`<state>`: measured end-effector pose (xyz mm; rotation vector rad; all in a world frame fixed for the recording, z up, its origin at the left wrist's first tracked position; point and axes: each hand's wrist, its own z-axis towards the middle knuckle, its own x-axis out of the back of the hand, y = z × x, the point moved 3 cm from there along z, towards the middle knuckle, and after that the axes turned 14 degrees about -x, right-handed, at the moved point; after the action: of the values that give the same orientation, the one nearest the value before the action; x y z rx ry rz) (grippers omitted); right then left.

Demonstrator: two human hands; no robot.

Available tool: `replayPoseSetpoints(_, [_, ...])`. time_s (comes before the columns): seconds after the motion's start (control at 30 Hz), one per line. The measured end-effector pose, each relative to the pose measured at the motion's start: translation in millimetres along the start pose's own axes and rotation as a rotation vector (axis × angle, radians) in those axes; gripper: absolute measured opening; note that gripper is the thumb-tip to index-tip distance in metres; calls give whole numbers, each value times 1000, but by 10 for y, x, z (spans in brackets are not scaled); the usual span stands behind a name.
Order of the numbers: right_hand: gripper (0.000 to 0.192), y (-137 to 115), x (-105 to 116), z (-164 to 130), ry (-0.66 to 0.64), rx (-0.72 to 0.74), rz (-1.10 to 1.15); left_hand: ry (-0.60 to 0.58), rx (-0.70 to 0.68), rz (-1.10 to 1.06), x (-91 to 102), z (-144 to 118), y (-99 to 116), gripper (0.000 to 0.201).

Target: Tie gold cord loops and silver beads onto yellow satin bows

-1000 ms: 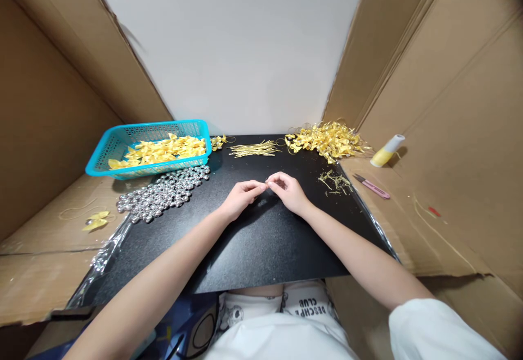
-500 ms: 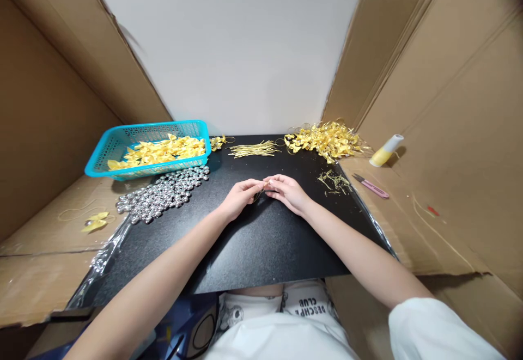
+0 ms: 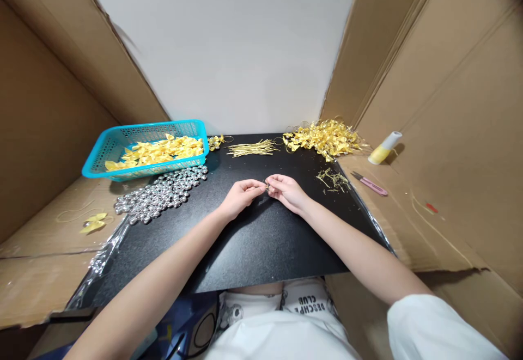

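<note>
Over the middle of the black counter (image 3: pixel 253 251), the left hand (image 3: pixel 239 197) and the right hand (image 3: pixel 288 192) meet fingertip to fingertip, both pinched on a tiny gold piece (image 3: pixel 267 187) held between them just above the surface; it is too small to make out further. To the far left sits a blue basket (image 3: pixel 102 156) of yellow bows, with a heap of silver beads (image 3: pixel 159 194) just beside it. Gold wires (image 3: pixel 253 148) lie at the far edge, a pile of finished gold bows (image 3: pixel 327 138) to the far right, and pink snips (image 3: pixel 370 183) on the cardboard.
</note>
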<state>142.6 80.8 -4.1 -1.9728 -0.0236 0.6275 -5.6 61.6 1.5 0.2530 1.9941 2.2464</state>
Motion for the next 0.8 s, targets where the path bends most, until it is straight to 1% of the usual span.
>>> replayPoseSetpoints(0.2, [43,-62,42,-15,50,51,-69,32,7,27,-17,-7,33,36])
replayPoseSetpoints(0.43, [28,-83,113,6,110,146,-198,37,-26,16,-38,-9,43,35])
replayPoseSetpoints(0.6, [17,-88,119,21,123,226,-348,-2,-49,45,-45,-5,43,32])
replayPoseSetpoints(0.73, [8,-196,132,-66,140,327,-544,-86,-58,93,-45,-13,65,33])
replayPoseSetpoints(0.8, [6,-259,151,-119,152,381,-652,-128,-57,98,-38,-18,64,37])
